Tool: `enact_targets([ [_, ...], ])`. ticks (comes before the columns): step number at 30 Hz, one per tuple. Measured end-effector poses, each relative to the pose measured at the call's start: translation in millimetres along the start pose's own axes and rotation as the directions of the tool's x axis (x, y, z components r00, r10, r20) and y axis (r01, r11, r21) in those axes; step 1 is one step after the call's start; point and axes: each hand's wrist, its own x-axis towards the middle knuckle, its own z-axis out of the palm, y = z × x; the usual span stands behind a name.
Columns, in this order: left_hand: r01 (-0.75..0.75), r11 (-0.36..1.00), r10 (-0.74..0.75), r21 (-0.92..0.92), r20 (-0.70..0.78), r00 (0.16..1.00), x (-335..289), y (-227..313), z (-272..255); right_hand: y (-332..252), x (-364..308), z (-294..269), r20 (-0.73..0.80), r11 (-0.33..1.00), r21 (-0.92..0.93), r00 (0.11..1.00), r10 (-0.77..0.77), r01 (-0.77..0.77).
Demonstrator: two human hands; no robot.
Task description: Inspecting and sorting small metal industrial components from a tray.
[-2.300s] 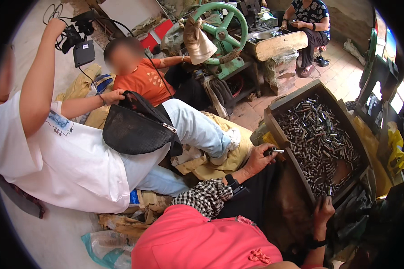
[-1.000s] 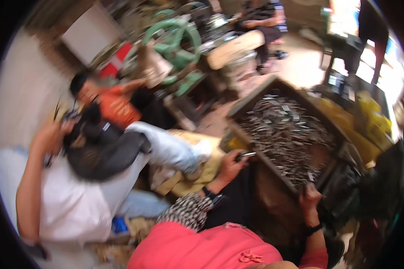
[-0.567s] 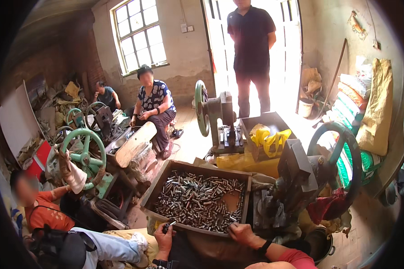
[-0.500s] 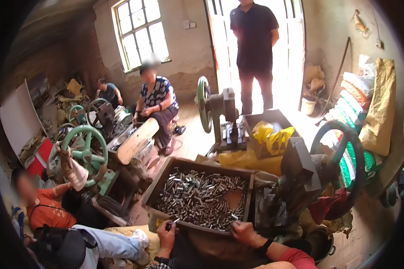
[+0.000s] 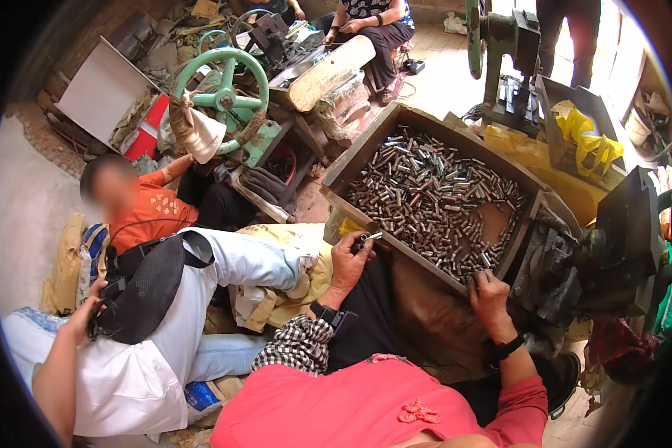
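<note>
A shallow wooden tray (image 5: 336, 196) heaped with small shiny metal tubes (image 5: 433, 201) stands in front of me. At its near left side, my left hand (image 5: 349, 263) pinches a short metal tube (image 5: 371, 237) between thumb and fingers, just outside the rim. My right hand (image 5: 490, 296) is curled at the near right edge, its fingertips over the rim beside the loose tubes. What those fingers hold, if anything, is hidden. A reddish-brown patch of the tray's bottom shows through the tubes on the right.
A dark metal press (image 5: 620, 254) stands right of the tray; another press (image 5: 504, 52) with a wheel is beyond it. A box with a yellow bag (image 5: 590, 142) sits at far right. Left are a green handwheel (image 5: 220, 97), a person in orange and a person in white, close by.
My view has tilted down and turned left, so the tray appears higher and further right. Both hands stay at the tray's near edge; the tube in my left hand now shows more clearly.
</note>
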Motion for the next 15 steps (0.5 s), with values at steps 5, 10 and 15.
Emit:
enact_targets([
  [5,-0.001,1.0,0.001,0.01,0.01,1.0,-0.7,5.0,1.9,-1.2,-2.5,-2.4,0.012,1.0,-0.008,1.0,0.0,0.0],
  [10,-0.002,1.0,0.002,0.016,0.026,1.0,-1.5,2.9,-0.3,0.8,-2.8,2.5,0.008,0.999,-0.029,1.0,0.014,-0.014],
  [15,-0.024,0.999,0.023,0.03,0.03,0.999,0.3,3.5,1.8,3.0,-3.4,2.1,-0.013,0.999,-0.035,1.0,-0.009,0.008],
])
